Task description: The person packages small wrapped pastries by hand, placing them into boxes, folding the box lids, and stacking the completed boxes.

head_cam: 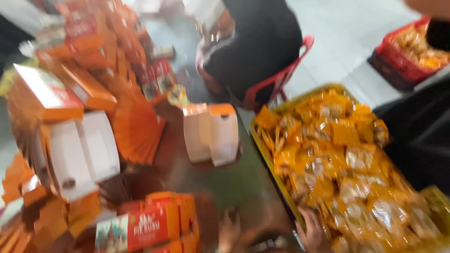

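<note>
The whole view is blurred by motion. My right hand (312,233) is at the bottom edge, fingers apart, resting on the near rim of a yellow crate (262,150) among yellow and orange snack packets (337,159). My left hand (229,230) is low on the table beside it, next to a red printed box (149,226); I cannot tell whether it holds anything. An open white and orange carton (212,133) stands on the table beyond both hands.
Stacks of flat orange cartons (89,61) and a large open white box (79,154) fill the left. A person in black sits on a red chair (281,77) at the far side. A red basket (398,58) of packets is top right; another person's dark sleeve (422,136) is at the right.
</note>
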